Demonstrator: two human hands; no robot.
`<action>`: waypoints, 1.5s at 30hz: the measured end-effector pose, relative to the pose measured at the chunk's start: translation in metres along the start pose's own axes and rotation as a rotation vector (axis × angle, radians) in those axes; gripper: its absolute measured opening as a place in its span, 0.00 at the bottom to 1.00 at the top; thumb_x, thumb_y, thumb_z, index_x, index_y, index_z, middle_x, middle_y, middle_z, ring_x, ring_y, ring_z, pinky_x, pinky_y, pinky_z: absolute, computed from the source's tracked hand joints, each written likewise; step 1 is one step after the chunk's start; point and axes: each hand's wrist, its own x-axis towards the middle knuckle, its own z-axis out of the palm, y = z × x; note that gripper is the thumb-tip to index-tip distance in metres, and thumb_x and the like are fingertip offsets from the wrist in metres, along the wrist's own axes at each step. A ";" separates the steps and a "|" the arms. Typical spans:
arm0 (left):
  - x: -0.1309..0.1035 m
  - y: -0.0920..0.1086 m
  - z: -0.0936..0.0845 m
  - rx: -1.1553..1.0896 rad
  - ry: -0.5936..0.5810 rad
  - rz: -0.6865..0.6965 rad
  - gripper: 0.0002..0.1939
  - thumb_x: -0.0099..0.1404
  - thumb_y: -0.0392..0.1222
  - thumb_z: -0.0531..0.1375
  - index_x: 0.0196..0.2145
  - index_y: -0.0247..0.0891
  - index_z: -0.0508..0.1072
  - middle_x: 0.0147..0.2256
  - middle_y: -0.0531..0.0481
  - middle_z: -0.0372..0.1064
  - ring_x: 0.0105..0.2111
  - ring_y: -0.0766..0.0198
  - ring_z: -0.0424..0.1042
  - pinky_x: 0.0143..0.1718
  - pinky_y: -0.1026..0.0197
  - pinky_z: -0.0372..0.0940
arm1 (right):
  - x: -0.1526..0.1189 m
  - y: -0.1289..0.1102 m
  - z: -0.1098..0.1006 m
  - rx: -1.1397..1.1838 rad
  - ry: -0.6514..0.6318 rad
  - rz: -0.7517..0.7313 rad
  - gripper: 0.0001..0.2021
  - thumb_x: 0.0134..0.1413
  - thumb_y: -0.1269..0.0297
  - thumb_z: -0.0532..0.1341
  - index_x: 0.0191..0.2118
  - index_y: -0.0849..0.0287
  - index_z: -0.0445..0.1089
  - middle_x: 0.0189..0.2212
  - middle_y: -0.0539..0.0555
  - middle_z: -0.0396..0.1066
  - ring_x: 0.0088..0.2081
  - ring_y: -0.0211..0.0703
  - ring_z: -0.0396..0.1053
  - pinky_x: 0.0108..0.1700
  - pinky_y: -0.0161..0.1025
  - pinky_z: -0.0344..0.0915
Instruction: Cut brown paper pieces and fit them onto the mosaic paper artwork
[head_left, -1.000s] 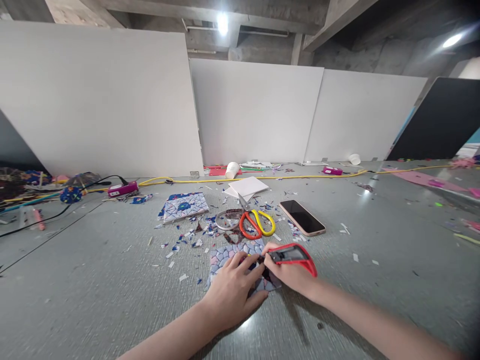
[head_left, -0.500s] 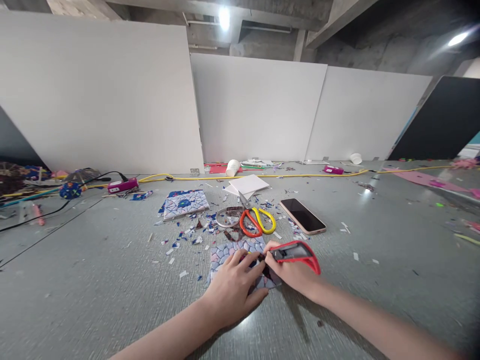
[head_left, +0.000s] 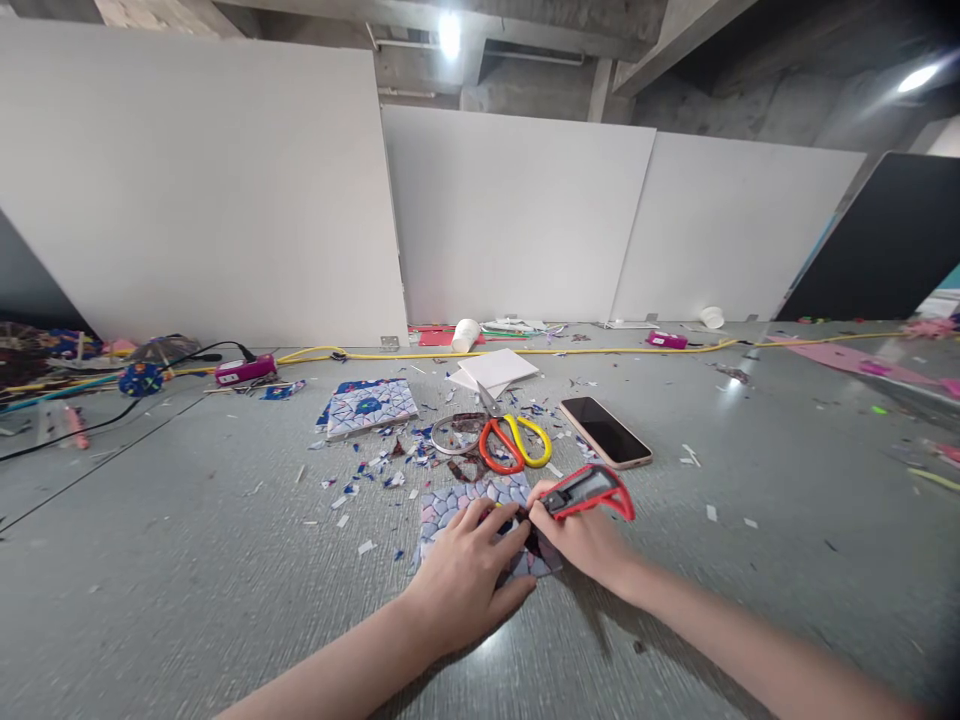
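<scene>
My right hand (head_left: 581, 540) grips a red utility knife (head_left: 589, 490), its handle tilted up to the right. The knife's tip is hidden behind my fingers, over a patterned square panel (head_left: 442, 510) with bluish pebble-like shapes. Across the panel my left hand (head_left: 472, 575) lies flat with its fingers spread, pressing near the knife. A dark patch (head_left: 534, 543) shows on the panel between the two hands. Just beyond the panel are scissors (head_left: 514, 445) with one red and one yellow handle, and a roll of tape (head_left: 456, 435) beside them.
A phone (head_left: 606, 432) lies to the right of the scissors. Patterned squares (head_left: 373, 408) are stacked at the left, white sheets (head_left: 496, 370) farther back. Small scraps litter the grey table (head_left: 225, 590). A yellow cable (head_left: 570, 351) and a white cup (head_left: 466, 335) lie before the white partitions (head_left: 510, 210).
The utility knife's handle has tipped upward, its rear end rising slightly, as my right hand shifts a little. My left hand and the panel stay where they were.
</scene>
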 end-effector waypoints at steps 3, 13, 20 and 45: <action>0.000 0.000 0.000 0.003 -0.006 -0.003 0.21 0.60 0.48 0.52 0.51 0.42 0.60 0.52 0.47 0.59 0.49 0.51 0.57 0.47 0.45 0.58 | -0.002 0.000 0.001 -0.001 0.001 0.000 0.07 0.47 0.69 0.49 0.26 0.56 0.63 0.28 0.51 0.70 0.32 0.44 0.68 0.39 0.40 0.62; -0.001 0.001 0.000 0.012 -0.014 -0.002 0.21 0.61 0.48 0.51 0.51 0.42 0.61 0.51 0.47 0.60 0.48 0.51 0.57 0.46 0.46 0.59 | 0.000 -0.010 -0.003 0.060 0.032 0.017 0.08 0.48 0.69 0.48 0.25 0.56 0.62 0.24 0.50 0.69 0.30 0.41 0.68 0.36 0.36 0.63; -0.001 0.000 0.000 0.014 -0.010 -0.009 0.21 0.61 0.48 0.51 0.51 0.42 0.61 0.51 0.47 0.60 0.48 0.51 0.57 0.47 0.45 0.58 | -0.002 -0.011 -0.002 0.052 0.083 0.079 0.09 0.49 0.68 0.47 0.24 0.56 0.61 0.22 0.50 0.68 0.28 0.40 0.67 0.34 0.36 0.62; -0.001 -0.001 0.000 0.008 0.016 0.006 0.21 0.60 0.48 0.52 0.50 0.43 0.61 0.50 0.46 0.60 0.48 0.52 0.58 0.46 0.45 0.59 | -0.006 -0.010 -0.002 -0.008 -0.007 0.073 0.09 0.48 0.70 0.48 0.26 0.56 0.63 0.23 0.51 0.69 0.29 0.42 0.68 0.34 0.38 0.63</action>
